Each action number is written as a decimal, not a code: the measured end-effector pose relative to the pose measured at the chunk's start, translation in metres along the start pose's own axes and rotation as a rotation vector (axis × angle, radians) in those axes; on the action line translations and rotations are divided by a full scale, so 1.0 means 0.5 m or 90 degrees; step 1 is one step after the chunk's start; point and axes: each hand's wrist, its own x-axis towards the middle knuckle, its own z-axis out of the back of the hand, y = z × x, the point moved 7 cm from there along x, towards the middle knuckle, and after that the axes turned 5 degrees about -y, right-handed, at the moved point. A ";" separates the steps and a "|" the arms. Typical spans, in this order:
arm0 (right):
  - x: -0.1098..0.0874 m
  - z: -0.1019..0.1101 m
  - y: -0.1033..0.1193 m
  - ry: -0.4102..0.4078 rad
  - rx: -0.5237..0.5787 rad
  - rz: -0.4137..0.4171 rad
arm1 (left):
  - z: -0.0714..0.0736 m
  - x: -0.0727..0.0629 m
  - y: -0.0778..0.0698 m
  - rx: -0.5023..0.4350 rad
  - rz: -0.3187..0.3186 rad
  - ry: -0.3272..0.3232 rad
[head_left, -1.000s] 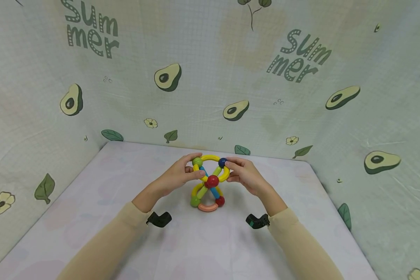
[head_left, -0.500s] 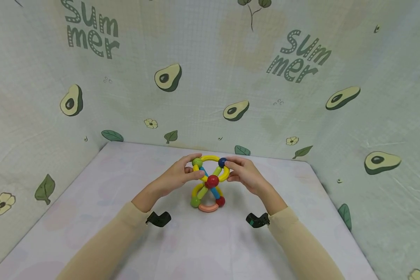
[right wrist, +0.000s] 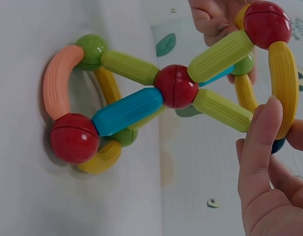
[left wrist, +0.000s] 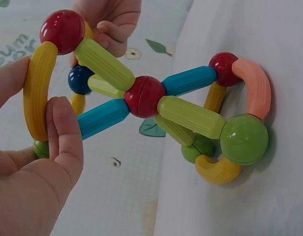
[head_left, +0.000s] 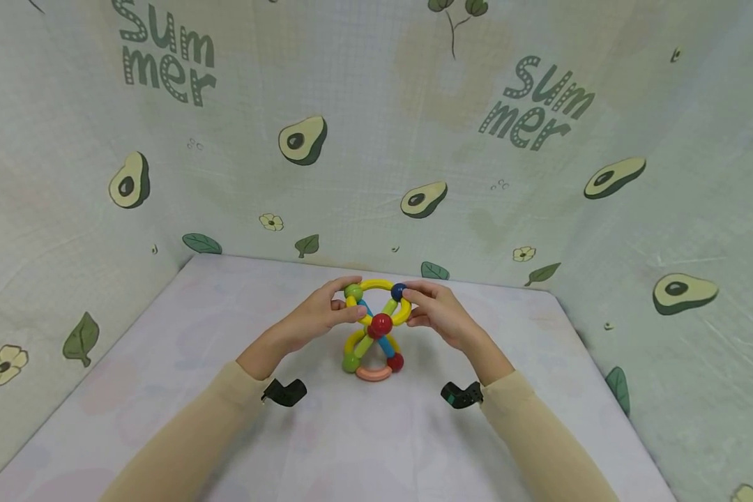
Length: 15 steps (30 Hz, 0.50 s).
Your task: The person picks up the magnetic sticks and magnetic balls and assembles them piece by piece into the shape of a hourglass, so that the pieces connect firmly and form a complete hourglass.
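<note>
An hourglass-shaped ball-and-stick building toy (head_left: 364, 343) stands upright on the table. In the left wrist view, green and blue sticks meet at a central red ball (left wrist: 145, 97). Its top ring has curved yellow sticks joined by a green ball (head_left: 353, 291), a dark blue ball (head_left: 399, 291) and a front red ball (head_left: 381, 324). My left hand (head_left: 316, 312) grips this ring at its left, thumb and fingers around a yellow stick (left wrist: 39, 93) by the green ball. On the opposite side, my right hand (head_left: 440, 314) pinches the ring near the blue ball. A pink curved stick (right wrist: 60, 82) lies at the base.
A pale patterned cloth covers the table (head_left: 351, 439). Behind it and at both sides hangs a cloth backdrop (head_left: 364, 90) printed with avocados, leaves and lettering. Black wrist cameras are worn at the left sleeve (head_left: 251, 383) and right sleeve (head_left: 511, 390).
</note>
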 end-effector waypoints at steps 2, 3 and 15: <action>-0.002 0.002 0.001 0.001 -0.010 0.003 | 0.000 0.001 0.000 -0.002 -0.003 -0.001; -0.003 0.004 0.001 0.001 -0.020 0.006 | -0.001 0.001 0.000 -0.003 -0.004 -0.001; -0.031 0.041 0.016 -0.030 -0.206 0.048 | 0.022 -0.008 -0.012 0.055 -0.025 -0.010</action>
